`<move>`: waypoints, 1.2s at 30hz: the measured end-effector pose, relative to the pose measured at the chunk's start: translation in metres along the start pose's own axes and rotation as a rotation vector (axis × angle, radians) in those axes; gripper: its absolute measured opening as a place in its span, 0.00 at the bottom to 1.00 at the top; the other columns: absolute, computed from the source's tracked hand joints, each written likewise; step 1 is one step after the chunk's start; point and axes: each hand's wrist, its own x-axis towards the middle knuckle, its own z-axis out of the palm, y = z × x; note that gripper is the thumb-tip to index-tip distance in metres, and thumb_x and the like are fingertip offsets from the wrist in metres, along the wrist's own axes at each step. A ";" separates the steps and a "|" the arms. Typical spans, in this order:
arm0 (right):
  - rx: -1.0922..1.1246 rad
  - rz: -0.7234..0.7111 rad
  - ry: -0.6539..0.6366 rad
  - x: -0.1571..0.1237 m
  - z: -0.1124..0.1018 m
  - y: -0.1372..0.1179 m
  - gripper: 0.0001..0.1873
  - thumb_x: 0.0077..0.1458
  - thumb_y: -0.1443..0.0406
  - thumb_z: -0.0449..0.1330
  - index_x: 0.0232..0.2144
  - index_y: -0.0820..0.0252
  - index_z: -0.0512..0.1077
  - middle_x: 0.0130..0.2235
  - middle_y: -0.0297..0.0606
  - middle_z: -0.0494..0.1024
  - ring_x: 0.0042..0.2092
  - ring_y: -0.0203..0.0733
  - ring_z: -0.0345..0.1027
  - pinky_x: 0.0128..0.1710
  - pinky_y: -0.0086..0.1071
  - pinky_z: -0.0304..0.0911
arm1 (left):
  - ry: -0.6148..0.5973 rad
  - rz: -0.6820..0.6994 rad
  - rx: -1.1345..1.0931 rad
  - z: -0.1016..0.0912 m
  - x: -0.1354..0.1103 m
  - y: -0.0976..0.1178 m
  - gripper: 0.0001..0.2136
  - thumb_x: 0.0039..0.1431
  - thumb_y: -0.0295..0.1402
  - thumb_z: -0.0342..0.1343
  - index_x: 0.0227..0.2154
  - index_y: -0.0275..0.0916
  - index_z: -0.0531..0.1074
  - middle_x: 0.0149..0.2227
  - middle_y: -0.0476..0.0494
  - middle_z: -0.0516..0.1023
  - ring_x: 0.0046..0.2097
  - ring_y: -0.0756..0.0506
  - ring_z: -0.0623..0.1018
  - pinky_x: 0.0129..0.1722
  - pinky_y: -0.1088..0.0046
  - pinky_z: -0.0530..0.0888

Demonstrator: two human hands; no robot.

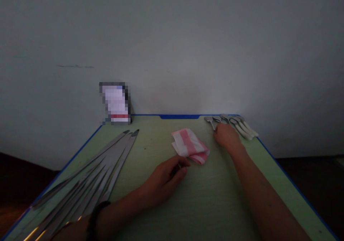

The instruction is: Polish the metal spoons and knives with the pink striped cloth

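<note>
My left hand (pixel 163 180) rests on the green table (pixel 215 198) just in front of a folded pink-and-white striped cloth (pixel 190 145). Its fingers are curled, with thumb and forefinger pinched near the cloth's near corner; something small may be between them. My right hand (pixel 227 137) reaches to the far right of the table. Its fingers are bent over the handle of one spoon in a row of several spoons (pixel 236 124) with white handles. Whether it grips that spoon is hard to see in the dim light.
Several long metal skewers (pixel 88 183) lie fanned along the left side of the table. A small blurred-out box (pixel 115 103) stands at the back left corner against a plain wall. The table has a blue edge (pixel 178 116).
</note>
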 end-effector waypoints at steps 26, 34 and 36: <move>0.173 -0.361 0.013 -0.020 -0.022 -0.026 0.13 0.53 0.60 0.50 0.37 0.61 0.69 0.35 0.44 0.75 0.37 0.43 0.69 0.34 0.32 0.58 | 0.003 -0.011 0.166 -0.008 0.003 0.007 0.07 0.60 0.31 0.43 0.38 0.38 0.64 0.32 0.48 0.69 0.31 0.50 0.68 0.31 0.75 0.66; 0.236 -0.556 -0.079 -0.026 0.018 -0.052 0.15 0.52 0.53 0.52 0.30 0.58 0.67 0.28 0.36 0.74 0.28 0.36 0.65 0.24 0.28 0.48 | 0.048 -0.207 0.934 -0.098 0.011 0.004 0.09 0.60 0.35 0.42 0.37 0.39 0.65 0.40 0.44 0.72 0.38 0.47 0.72 0.35 0.74 0.67; 0.219 -0.493 0.044 -0.027 0.028 -0.058 0.17 0.53 0.51 0.49 0.30 0.57 0.67 0.27 0.36 0.74 0.28 0.37 0.65 0.24 0.28 0.46 | 0.043 -0.319 0.999 -0.125 0.008 -0.005 0.11 0.59 0.37 0.43 0.38 0.37 0.66 0.41 0.40 0.72 0.39 0.44 0.73 0.34 0.71 0.67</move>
